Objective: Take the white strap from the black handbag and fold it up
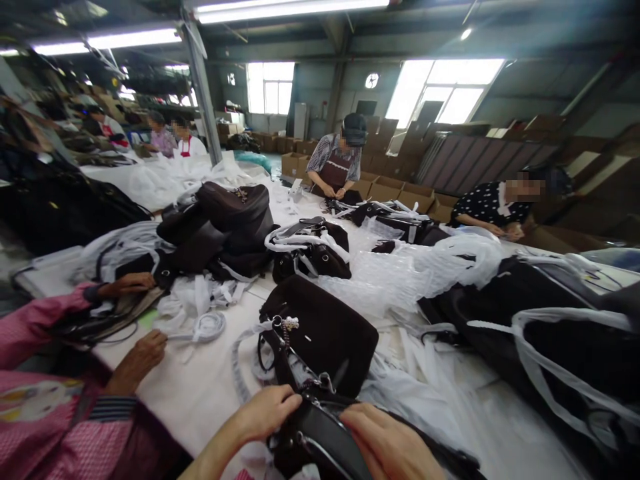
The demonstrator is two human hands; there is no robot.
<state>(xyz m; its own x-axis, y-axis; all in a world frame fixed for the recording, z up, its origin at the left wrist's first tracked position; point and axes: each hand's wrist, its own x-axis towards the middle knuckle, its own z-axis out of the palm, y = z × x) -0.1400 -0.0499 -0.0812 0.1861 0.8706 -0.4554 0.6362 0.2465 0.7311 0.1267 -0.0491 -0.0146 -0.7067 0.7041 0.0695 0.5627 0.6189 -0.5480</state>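
Observation:
A dark brown handbag (325, 337) with a bead charm and metal ring lies open-side toward me on the white table (200, 390). My left hand (267, 412) grips the bag's near edge by the strap hardware. My right hand (387, 445) presses on the glossy black flap of the same bag at the bottom of the view. White wrapping strips trail from the bag's handle.
A co-worker in a pink sleeve (45, 320) at my left handles a strap and a white tape roll (207, 327). More black bags (235, 217), bubble wrap (380, 277) and white paper cover the table. Other people work at the far side; cardboard boxes (400, 193) stand behind.

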